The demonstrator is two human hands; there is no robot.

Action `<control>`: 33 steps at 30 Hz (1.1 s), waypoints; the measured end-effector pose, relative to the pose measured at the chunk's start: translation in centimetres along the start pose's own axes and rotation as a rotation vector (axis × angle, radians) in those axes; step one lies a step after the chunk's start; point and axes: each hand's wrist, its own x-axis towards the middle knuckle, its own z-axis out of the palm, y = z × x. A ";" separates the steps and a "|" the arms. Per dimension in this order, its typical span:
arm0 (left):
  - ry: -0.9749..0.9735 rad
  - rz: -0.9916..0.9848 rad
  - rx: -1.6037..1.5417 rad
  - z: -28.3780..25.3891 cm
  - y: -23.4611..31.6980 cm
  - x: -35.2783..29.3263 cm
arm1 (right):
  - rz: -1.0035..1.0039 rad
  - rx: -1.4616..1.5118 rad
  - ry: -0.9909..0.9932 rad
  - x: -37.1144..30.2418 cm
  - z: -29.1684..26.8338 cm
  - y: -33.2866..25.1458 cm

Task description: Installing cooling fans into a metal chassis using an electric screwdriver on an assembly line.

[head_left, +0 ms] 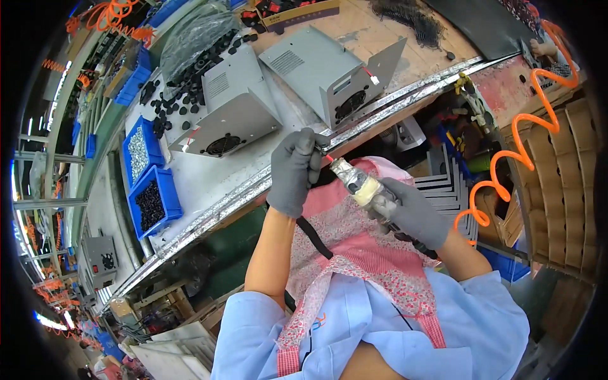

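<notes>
My right hand (411, 212), in a grey glove, is wrapped round a power screwdriver (362, 185) with a taped, worn body. Its red-tipped bit (329, 158) points up and left, close to my left hand (294, 172). That hand, gloved in grey too, is closed in a pinch on a small dark piece (323, 140) just above the bit; its exact kind I cannot make out. Beyond my hands, on the bench, two bent grey metal housings (244, 123) (339, 88) stand side by side, each with a black round fan opening and a short wire with a white connector.
Blue bins (166, 201) of black screws and silvery hardware (137, 152) sit at the bench's left. Loose black rubber feet (171, 107) lie beside a clear plastic bag (196, 41). An orange coiled hose (500, 158) hangs at right near cardboard dividers (563, 190). The metal-edged bench rim (215, 204) runs before me.
</notes>
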 end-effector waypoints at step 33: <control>-0.165 0.233 0.676 1.0 -0.2 8.4 | 0.014 0.001 0.201 3.7 -7.7 1.1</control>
